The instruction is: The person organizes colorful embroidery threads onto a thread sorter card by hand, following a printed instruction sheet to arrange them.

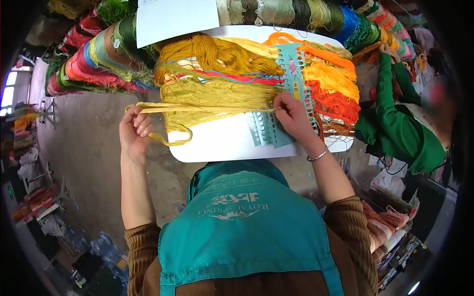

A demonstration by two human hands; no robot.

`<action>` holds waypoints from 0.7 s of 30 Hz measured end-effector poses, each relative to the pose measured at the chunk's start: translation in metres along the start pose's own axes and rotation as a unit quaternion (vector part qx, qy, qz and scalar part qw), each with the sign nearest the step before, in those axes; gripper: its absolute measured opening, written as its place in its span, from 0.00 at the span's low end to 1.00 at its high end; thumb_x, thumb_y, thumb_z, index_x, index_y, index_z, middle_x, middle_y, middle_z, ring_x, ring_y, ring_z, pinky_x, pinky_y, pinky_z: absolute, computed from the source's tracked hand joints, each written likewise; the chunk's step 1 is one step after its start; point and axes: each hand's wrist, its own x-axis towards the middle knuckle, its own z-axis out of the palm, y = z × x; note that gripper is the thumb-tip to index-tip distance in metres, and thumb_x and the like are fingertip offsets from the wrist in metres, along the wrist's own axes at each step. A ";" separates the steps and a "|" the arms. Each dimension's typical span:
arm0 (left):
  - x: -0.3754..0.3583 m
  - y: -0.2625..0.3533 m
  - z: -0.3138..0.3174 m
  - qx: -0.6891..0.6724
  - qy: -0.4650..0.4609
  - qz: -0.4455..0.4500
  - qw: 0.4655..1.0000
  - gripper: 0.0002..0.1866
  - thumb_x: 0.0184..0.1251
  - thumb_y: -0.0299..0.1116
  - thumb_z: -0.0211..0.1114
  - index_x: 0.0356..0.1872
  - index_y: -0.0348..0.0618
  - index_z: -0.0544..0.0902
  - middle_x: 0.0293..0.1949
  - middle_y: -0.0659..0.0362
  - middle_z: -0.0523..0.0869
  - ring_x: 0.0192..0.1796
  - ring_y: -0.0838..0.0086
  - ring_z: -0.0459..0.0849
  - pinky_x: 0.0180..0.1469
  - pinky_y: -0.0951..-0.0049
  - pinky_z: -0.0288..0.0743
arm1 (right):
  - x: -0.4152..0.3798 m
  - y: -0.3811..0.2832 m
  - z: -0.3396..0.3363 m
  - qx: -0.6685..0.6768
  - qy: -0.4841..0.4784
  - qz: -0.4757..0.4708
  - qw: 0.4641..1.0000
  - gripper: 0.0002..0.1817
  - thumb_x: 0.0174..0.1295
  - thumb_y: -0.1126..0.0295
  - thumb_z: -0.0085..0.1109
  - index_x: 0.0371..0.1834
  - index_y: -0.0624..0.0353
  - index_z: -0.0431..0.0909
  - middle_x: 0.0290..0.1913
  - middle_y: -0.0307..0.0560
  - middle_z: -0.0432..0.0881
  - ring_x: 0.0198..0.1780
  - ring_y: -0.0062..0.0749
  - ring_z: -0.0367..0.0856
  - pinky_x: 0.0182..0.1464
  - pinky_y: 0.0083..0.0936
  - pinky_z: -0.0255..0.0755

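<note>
A yellow skein of embroidery thread [212, 108] is stretched sideways between my two hands. My left hand [134, 132] is closed around its left end, and a loose loop hangs beside the fingers. At the other end, my right hand [295, 118] pinches the strands at the edge of a teal card with punched holes [290, 61]. Under the stretched skein lie olive-yellow threads [217, 91] hanging left from the card. Gold threads [212, 54] lie farther back, and orange and red threads [338, 101] spread to the card's right.
All this rests on a white board [207, 149] in front of my apron. A white paper sheet [173, 22] overlaps its back left. Racks of coloured thread [98, 59] stand behind. At the right, a person in green sleeves [400, 118] reaches toward hanging threads.
</note>
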 end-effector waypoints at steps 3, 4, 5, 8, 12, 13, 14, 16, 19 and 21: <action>-0.002 0.022 -0.013 0.035 0.016 -0.006 0.999 0.12 0.73 0.32 0.49 0.26 0.48 0.69 0.15 0.70 0.58 0.15 0.83 0.54 0.16 0.80 0.50 | 0.000 -0.006 0.013 -0.198 0.026 -0.080 0.977 0.05 0.56 0.76 0.56 0.35 0.59 0.74 0.31 0.42 0.78 0.28 0.30 0.79 0.30 0.25 0.70; -0.006 0.033 -0.016 0.045 0.044 0.020 0.998 0.11 0.72 0.31 0.49 0.25 0.48 0.69 0.15 0.70 0.58 0.14 0.84 0.53 0.15 0.81 0.48 | 0.000 -0.013 0.014 -0.221 0.017 -0.076 0.972 0.09 0.53 0.70 0.63 0.36 0.57 0.75 0.33 0.44 0.78 0.28 0.38 0.79 0.30 0.30 0.72; -0.016 0.059 -0.024 0.059 0.023 0.024 0.998 0.11 0.72 0.31 0.49 0.25 0.48 0.69 0.15 0.70 0.58 0.14 0.84 0.53 0.14 0.81 0.47 | 0.000 -0.017 0.014 -0.221 0.018 -0.075 0.972 0.09 0.53 0.70 0.63 0.36 0.57 0.75 0.33 0.44 0.78 0.28 0.38 0.79 0.30 0.30 0.72; -0.030 0.082 -0.010 0.098 0.039 0.055 0.993 0.11 0.73 0.31 0.49 0.26 0.47 0.70 0.15 0.70 0.57 0.14 0.85 0.51 0.13 0.83 0.44 | 0.000 -0.024 0.016 -0.273 0.025 -0.053 0.960 0.14 0.51 0.65 0.68 0.38 0.56 0.76 0.34 0.44 0.78 0.28 0.37 0.79 0.29 0.32 0.73; -0.018 0.122 -0.010 0.101 0.113 0.124 0.981 0.11 0.77 0.34 0.50 0.35 0.43 0.77 0.16 0.72 0.55 0.14 0.85 0.50 0.14 0.83 0.43 | 0.002 -0.029 0.020 -0.295 0.017 -0.034 0.955 0.19 0.49 0.58 0.70 0.40 0.54 0.77 0.36 0.44 0.79 0.31 0.39 0.81 0.31 0.35 0.74; -0.018 0.138 -0.014 0.136 0.120 0.131 0.975 0.11 0.78 0.35 0.50 0.37 0.42 0.78 0.16 0.72 0.55 0.14 0.85 0.50 0.14 0.83 0.43 | 0.002 -0.031 0.019 -0.297 0.004 -0.007 0.955 0.19 0.50 0.56 0.69 0.41 0.53 0.78 0.38 0.43 0.80 0.33 0.41 0.83 0.33 0.38 0.74; -0.013 0.166 -0.052 0.206 0.131 0.140 0.960 0.14 0.79 0.38 0.50 0.40 0.41 0.80 0.15 0.73 0.55 0.14 0.86 0.50 0.14 0.82 0.43 | 0.002 -0.031 0.018 -0.298 0.004 -0.010 0.954 0.19 0.50 0.56 0.69 0.41 0.53 0.78 0.38 0.43 0.80 0.33 0.41 0.83 0.33 0.38 0.74; -0.024 0.170 -0.047 0.309 0.208 0.130 0.919 0.15 0.78 0.40 0.50 0.40 0.41 0.80 0.15 0.73 0.56 0.14 0.87 0.49 0.14 0.82 0.43 | 0.002 -0.032 0.021 -0.297 0.014 -0.008 0.955 0.19 0.51 0.56 0.68 0.41 0.53 0.78 0.39 0.44 0.81 0.35 0.42 0.83 0.34 0.37 0.74; -0.040 0.151 -0.031 0.407 0.221 0.081 0.883 0.17 0.77 0.43 0.51 0.44 0.40 0.82 0.17 0.73 0.60 0.15 0.88 0.53 0.17 0.84 0.46 | 0.002 -0.038 0.022 -0.298 0.002 0.019 0.954 0.18 0.53 0.59 0.67 0.44 0.54 0.77 0.41 0.45 0.82 0.38 0.42 0.83 0.37 0.36 0.75; -0.042 0.113 -0.005 0.348 0.144 0.078 0.923 0.17 0.76 0.41 0.53 0.47 0.37 0.81 0.20 0.71 0.66 0.18 0.87 0.59 0.19 0.84 0.54 | 0.006 -0.054 0.030 -0.278 0.010 0.006 0.960 0.19 0.53 0.62 0.67 0.47 0.54 0.77 0.41 0.45 0.82 0.37 0.41 0.83 0.35 0.34 0.74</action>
